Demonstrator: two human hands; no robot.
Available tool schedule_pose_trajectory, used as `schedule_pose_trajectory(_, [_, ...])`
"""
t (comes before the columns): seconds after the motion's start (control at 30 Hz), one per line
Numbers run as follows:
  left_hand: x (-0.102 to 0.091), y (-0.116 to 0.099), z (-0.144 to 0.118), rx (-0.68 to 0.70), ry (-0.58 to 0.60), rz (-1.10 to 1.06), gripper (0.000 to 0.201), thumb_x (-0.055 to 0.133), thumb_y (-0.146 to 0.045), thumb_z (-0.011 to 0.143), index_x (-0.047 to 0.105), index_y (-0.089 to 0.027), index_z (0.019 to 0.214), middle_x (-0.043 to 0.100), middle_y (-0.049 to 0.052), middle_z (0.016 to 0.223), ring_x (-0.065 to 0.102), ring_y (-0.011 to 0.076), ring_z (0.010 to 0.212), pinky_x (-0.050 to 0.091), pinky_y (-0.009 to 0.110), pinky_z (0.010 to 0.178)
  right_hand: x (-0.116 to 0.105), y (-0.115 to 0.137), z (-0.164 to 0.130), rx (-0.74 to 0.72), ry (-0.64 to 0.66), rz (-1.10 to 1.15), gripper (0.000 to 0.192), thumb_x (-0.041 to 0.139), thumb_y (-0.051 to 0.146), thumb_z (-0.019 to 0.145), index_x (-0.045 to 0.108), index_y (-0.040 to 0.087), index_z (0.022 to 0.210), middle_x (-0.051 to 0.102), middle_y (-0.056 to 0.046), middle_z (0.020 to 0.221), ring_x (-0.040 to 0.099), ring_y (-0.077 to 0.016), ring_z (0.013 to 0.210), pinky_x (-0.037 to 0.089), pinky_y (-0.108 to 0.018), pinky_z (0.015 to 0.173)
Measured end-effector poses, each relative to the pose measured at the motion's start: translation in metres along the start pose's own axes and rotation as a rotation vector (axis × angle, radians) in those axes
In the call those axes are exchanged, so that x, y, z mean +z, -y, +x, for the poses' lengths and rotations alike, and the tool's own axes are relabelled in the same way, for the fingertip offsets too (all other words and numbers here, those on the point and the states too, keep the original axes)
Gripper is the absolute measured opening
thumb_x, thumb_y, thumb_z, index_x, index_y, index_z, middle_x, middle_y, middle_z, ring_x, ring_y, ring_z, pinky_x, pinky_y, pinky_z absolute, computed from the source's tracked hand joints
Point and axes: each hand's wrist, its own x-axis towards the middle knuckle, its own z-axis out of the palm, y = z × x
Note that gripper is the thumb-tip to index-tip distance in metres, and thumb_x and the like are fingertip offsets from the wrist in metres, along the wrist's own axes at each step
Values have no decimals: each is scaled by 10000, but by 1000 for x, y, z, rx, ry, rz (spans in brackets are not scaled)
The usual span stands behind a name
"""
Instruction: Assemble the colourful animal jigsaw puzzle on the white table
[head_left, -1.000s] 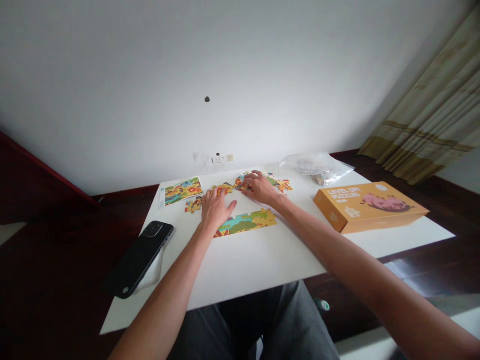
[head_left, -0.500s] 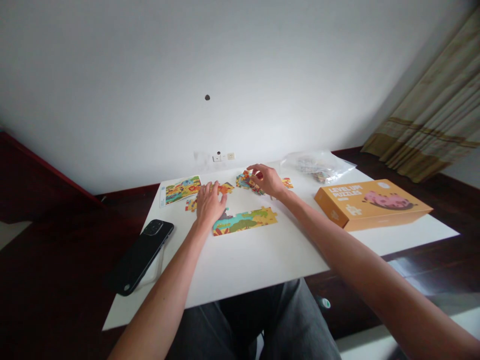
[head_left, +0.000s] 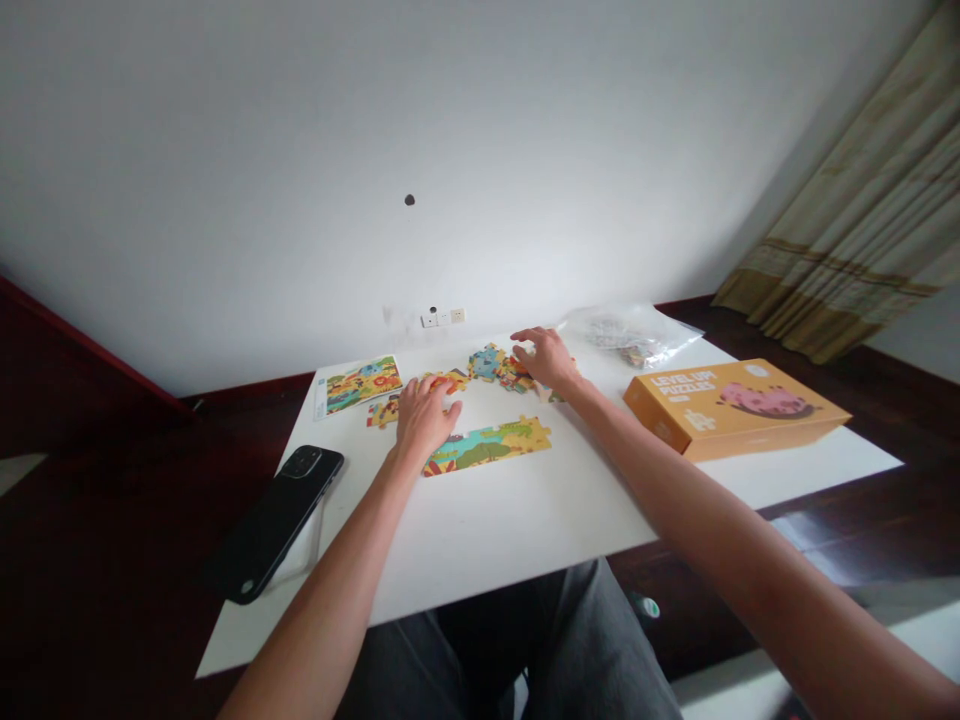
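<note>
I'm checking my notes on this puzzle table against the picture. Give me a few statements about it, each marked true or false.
1. The black phone lies on the white table at its left edge. True.
2. The orange puzzle box stands left of the phone. False: it lies far right.
3. The left hand rests on the joined strip of puzzle pieces. True.
4. The right hand holds the clear plastic bag. False: it touches loose puzzle pieces.

Right hand (head_left: 550,360) dropped back down onto loose pieces (head_left: 501,368) beyond strip (head_left: 487,446); was lifted off them half a sec ago. Left hand (head_left: 422,418) slid back toward strip, fingertips now at its left end, no longer up by orange piece (head_left: 448,381).
</note>
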Motion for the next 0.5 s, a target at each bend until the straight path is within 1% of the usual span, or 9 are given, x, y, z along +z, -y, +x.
schedule_pose_trajectory(0.07, [0,0,0,15,-10,-3,361,611,-396,968,693,-271,1296,638,89,1391,532,305,1306,351,515,1214,4,11,-2,-77,44,-12,347,618,341,963,750,177,1239,746,-135,1214,641,-302,1139,455,-450,1094])
schedule_pose_trajectory(0.13, [0,-1,0,39,-21,-11,365,612,-371,966,684,-265,1308,637,89,1389,535,300,1299,366,496,1206,9,23,-4,-167,110,-31,349,641,361,964,764,167,1228,740,-150,1244,628,-313,1188,436,-455,1117])
schedule_pose_trajectory(0.2, [0,-2,1,60,-23,-15,363,605,-343,966,684,-248,1307,629,94,1407,533,302,1304,380,485,1197,13,33,-6,-251,206,-16,299,633,325,973,787,179,1184,756,-131,1222,634,-307,1200,427,-444,1132])
schedule_pose_trajectory(0.27, [0,-4,1,68,-15,-13,348,595,-333,968,695,-240,1289,625,96,1418,531,307,1306,391,485,1189,15,40,-7,-301,281,52,284,597,258,983,789,205,1185,775,-91,1193,656,-275,1183,440,-404,1125])
schedule_pose_trajectory(0.33, [1,-5,1,70,-6,-11,343,584,-331,973,700,-247,1285,631,91,1407,529,309,1309,396,487,1185,15,41,-7,-300,268,121,333,565,202,979,763,211,1247,763,-76,1242,663,-248,1196,459,-367,1110])
schedule_pose_trajectory(0.4, [1,-5,1,74,0,-14,358,572,-329,980,693,-252,1308,636,84,1402,527,306,1313,394,485,1187,10,37,-5,-256,198,127,363,563,195,976,740,195,1293,736,-95,1306,656,-248,1225,466,-361,1105])
schedule_pose_trajectory(0.43, [1,-6,1,78,3,-17,369,567,-329,984,688,-251,1324,635,81,1410,524,305,1320,390,485,1193,7,33,-4,-232,176,105,359,579,216,977,737,187,1298,730,-109,1315,658,-257,1225,466,-367,1104])
schedule_pose_trajectory(0.5, [1,-6,1,92,12,-27,382,562,-333,991,686,-253,1343,628,75,1435,515,304,1336,373,490,1208,-2,24,-2,-185,201,30,353,642,294,970,744,185,1290,743,-128,1282,675,-282,1192,471,-382,1092])
